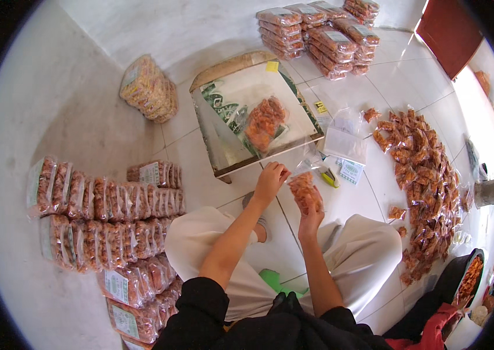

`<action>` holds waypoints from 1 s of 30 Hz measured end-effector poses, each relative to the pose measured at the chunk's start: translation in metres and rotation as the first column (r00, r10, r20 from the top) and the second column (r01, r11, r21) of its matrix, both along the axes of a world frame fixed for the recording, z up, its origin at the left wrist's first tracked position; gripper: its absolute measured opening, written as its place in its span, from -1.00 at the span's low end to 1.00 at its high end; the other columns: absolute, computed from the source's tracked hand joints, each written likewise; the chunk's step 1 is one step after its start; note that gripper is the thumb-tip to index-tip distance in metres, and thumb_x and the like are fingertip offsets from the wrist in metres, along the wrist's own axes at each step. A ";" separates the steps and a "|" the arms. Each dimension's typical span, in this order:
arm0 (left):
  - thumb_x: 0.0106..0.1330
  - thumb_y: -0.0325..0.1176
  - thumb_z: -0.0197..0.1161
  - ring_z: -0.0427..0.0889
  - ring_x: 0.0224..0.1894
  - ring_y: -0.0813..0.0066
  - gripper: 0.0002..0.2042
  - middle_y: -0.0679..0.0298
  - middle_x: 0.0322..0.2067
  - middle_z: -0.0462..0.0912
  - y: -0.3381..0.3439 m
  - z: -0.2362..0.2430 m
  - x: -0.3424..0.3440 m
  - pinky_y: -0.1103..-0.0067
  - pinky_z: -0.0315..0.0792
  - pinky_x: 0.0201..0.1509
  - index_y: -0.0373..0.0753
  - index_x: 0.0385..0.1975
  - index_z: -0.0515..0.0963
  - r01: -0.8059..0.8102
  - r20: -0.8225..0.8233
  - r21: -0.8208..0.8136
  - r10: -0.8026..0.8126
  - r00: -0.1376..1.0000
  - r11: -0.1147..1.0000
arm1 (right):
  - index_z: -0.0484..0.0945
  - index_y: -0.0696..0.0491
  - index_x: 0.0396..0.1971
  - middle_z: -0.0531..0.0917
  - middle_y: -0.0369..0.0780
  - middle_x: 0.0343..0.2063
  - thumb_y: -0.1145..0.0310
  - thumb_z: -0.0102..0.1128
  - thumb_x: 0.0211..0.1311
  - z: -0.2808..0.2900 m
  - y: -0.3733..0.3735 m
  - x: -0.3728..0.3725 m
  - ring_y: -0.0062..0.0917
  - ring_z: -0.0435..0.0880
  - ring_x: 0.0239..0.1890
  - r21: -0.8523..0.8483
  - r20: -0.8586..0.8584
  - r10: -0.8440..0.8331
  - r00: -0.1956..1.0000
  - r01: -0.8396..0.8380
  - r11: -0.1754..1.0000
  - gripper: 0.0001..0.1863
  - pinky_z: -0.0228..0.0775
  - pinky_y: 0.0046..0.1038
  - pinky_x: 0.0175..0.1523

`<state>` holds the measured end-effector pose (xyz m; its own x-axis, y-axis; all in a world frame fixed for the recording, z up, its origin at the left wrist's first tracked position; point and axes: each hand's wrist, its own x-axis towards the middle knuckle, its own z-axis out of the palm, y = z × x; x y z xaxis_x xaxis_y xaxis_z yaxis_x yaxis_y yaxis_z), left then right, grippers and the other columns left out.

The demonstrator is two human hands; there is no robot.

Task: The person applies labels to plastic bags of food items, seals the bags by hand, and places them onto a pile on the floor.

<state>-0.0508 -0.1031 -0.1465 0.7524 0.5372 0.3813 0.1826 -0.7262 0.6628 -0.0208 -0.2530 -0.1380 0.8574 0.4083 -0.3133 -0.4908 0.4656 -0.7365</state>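
My right hand (311, 214) is wrapped round a small clear plastic bag (302, 189) of orange-brown snack pieces, held upright above the floor between my knees. Its clear upper part reaches above the snacks. My left hand (272, 179) is closed in a pinch beside the top of this bag; what its fingertips hold, if anything, is too small to make out. Just beyond stands a low wooden table (218, 154) with a pale, green-patterned top. On it lies a larger clear bag (264, 123) of the same orange snacks.
Right of the table are a stack of clear plastic bags (345, 143), blue-white labels (350, 171) and a yellow-green cutter-like tool (329, 177). Many small snack packets (422, 181) lie heaped at right. Packed bags (107, 198) line the left wall; stacks (334, 44) stand at the back.
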 end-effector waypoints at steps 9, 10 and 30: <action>0.10 -0.45 0.16 0.43 -0.37 0.20 -0.91 0.18 -0.52 0.42 -0.004 0.022 -0.014 0.39 0.32 -0.30 -0.26 -0.49 0.39 -0.048 0.038 0.206 0.041 0.998 0.977 | 0.27 0.27 0.07 0.49 -0.12 -0.08 0.36 0.25 0.05 -0.007 0.026 0.015 -0.52 0.50 -0.08 -0.300 0.336 0.119 0.934 -0.013 0.954 -0.41 0.36 -0.57 -0.02; 0.10 -0.45 0.16 0.43 -0.37 0.20 -0.91 0.18 -0.52 0.42 -0.002 0.022 -0.016 0.39 0.32 -0.30 -0.26 -0.49 0.39 -0.056 0.038 0.208 0.049 0.998 0.977 | 0.27 0.27 0.07 0.49 -0.12 -0.08 0.36 0.25 0.05 -0.006 0.032 0.017 -0.52 0.50 -0.08 -0.298 0.336 0.125 0.934 -0.020 0.954 -0.41 0.36 -0.57 -0.02; 0.30 -0.14 0.01 0.06 0.25 0.28 -0.47 0.11 0.21 0.06 0.110 -0.031 0.013 0.46 0.01 0.26 -0.19 0.21 0.09 -0.173 0.175 -0.827 0.538 0.824 0.534 | 0.41 0.16 -0.02 0.49 -0.21 -0.06 0.29 0.13 0.14 -0.033 0.174 0.038 -0.50 0.40 0.03 -0.009 0.317 0.404 0.858 -0.424 0.906 -0.58 0.16 -0.46 0.16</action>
<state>-0.0377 0.0072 -0.1780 0.3216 0.9406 -0.1091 -0.0808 0.1420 0.9866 0.0170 -0.0791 -0.1709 0.6537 0.7562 -0.0287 -0.4038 0.3165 -0.8584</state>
